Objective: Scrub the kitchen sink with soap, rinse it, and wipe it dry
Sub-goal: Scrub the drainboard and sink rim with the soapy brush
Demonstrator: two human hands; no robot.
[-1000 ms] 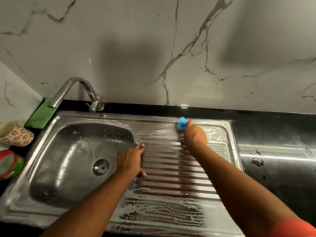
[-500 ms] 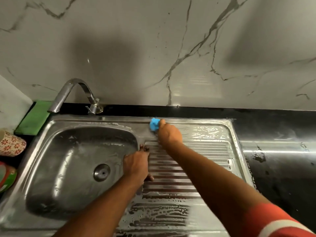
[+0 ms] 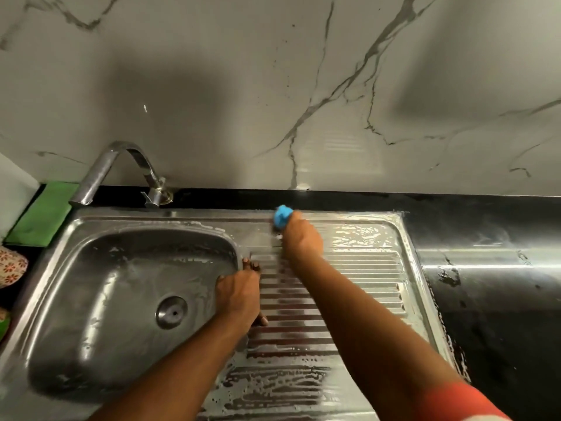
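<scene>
Our right hand (image 3: 302, 238) grips a blue sponge (image 3: 282, 215) at twelve o'clock on the steel sink (image 3: 91, 299); our left hand (image 3: 238, 291) lies flat, released, mid-sink.

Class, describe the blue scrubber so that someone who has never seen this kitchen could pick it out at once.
Find the steel sink in the black counter, then its ribbed drainboard. At the drainboard's back rim the right hand grips the scrubber. It is the only bright blue thing, unlike the flat green cloth left of the tap.
</scene>
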